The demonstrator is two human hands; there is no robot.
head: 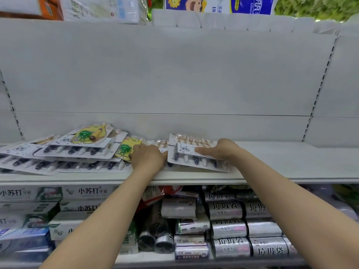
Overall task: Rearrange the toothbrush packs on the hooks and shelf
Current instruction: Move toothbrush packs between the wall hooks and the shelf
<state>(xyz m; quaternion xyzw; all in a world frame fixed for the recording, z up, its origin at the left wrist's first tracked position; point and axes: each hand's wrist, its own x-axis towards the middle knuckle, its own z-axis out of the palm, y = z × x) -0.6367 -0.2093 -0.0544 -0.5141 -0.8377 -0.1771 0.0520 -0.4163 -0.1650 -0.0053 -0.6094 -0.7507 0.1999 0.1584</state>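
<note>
Both bare arms reach forward to a white shelf point(281, 162) where the toothbrush packs lie flat. On the left, a loose pile of toothbrush packs point(58, 158) sprawls in overlapping layers, white cards with rows of dark and white brushes. A yellow pack point(89, 133) with a green round piece sits on top of the pile near the back panel. A second yellow pack point(124, 151) lies at the pile's right edge. The left hand point(148, 156) rests palm down on the shelf between this pile and a smaller stack, its fingers point(138, 147) reaching over the edge of the second yellow pack. Whether they grip it or only touch it cannot be told. To the right lies the smaller stack point(194, 162), its cards roughly squared, with a pack of pale peach brushes point(192, 140) showing behind its top card. The right hand point(219, 150) lies flat on that top card, thumb stretched out to the left across the print, fingers relaxed and pressing down rather than curled round anything. On the shelf below, toothpaste boxes point(83, 191) are stacked on the left and silver rolls point(227, 208) with dark lettering on the right. Above the bare back panel, white tissue packs point(194, 18) line the top shelf.
</note>
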